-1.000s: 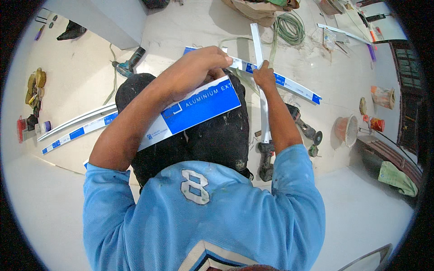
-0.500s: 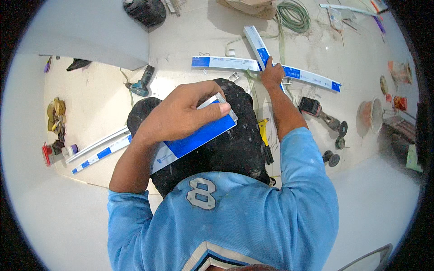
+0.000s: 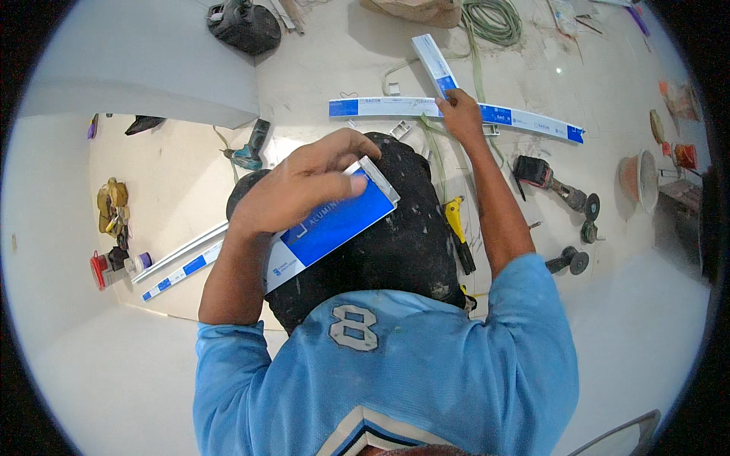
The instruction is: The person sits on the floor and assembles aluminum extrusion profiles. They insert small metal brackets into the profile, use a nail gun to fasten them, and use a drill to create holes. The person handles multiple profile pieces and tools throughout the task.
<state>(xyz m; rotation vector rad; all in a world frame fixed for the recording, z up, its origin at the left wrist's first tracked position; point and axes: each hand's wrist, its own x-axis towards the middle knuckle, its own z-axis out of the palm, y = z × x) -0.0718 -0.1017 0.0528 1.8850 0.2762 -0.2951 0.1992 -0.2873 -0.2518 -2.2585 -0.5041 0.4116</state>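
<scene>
A wide aluminium profile (image 3: 334, 216) with blue and white film lies slantwise over my thighs. My left hand (image 3: 300, 182) is closed around its upper end, thumb on the blue face and fingers curled over the far edge. Beyond my knees, my right hand (image 3: 461, 118) grips a shorter blue-and-white profile (image 3: 431, 57) near its lower end. That piece slants over a long film-covered profile (image 3: 536, 123) on the floor, and my hand and forearm cover the crossing. Small white cut pieces (image 3: 400, 130) lie just this side of the long profile.
A teal cordless drill (image 3: 251, 148) lies left of my knees, with more profiles (image 3: 182, 273) nearer. To my right are a yellow-handled tool (image 3: 456, 220), a cordless grinder (image 3: 555, 182) and a bucket (image 3: 640, 181). Coiled green hose (image 3: 493, 21) and a dark helmet-like object (image 3: 243, 29) lie farther off.
The whole view has shifted slightly. My left thumb has slid back, baring more of the blue film. My right hand has moved a little up along the shorter profile, still gripping it.
</scene>
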